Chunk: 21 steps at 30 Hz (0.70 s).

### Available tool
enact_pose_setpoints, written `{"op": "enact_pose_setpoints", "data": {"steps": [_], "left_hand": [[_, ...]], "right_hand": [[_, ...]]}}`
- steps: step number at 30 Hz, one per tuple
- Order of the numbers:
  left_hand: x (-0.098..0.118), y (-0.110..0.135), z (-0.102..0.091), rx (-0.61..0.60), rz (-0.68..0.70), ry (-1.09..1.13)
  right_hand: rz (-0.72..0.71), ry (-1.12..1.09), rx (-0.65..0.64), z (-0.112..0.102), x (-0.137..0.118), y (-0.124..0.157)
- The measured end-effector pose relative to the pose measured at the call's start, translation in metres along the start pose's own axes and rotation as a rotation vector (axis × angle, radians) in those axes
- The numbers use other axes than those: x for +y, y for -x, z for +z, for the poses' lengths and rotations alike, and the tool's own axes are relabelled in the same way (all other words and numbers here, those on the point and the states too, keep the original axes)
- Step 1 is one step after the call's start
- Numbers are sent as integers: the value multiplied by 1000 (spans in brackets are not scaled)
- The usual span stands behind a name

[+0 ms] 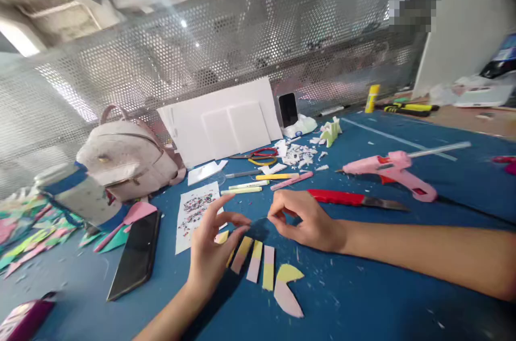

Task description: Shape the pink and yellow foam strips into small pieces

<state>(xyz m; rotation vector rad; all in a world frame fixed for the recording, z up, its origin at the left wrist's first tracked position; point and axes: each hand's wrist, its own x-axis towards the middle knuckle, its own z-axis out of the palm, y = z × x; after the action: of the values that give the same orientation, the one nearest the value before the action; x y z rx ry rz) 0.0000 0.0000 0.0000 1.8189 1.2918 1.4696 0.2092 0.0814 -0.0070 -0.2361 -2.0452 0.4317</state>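
My left hand hovers over the blue table with thumb and index finger brought together and the other fingers raised. Opposite it, my right hand is closed in a pinch. A faint thin line seems to run between the two sets of fingertips; what it is, I cannot make out. Below them lie several two-tone pink and yellow strips, some partly hidden by my left hand. A curved pink and yellow piece rests nearer to me. Behind my left hand is a white sheet covered with small coloured bits.
A red-handled knife and pink glue gun lie right. Behind are markers, scissors, white scraps and white boards. A phone, backpack and coloured scraps occupy the left.
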Motion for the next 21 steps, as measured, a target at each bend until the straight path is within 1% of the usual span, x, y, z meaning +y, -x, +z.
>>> {"op": "enact_pose_setpoints", "data": {"steps": [8, 21], "left_hand": [[2, 1, 1, 40, -14, 13], [4, 0, 0, 28, -22, 20]], "right_hand": [[22, -2, -15, 1, 0, 1], [36, -8, -23, 1, 1, 1]]}}
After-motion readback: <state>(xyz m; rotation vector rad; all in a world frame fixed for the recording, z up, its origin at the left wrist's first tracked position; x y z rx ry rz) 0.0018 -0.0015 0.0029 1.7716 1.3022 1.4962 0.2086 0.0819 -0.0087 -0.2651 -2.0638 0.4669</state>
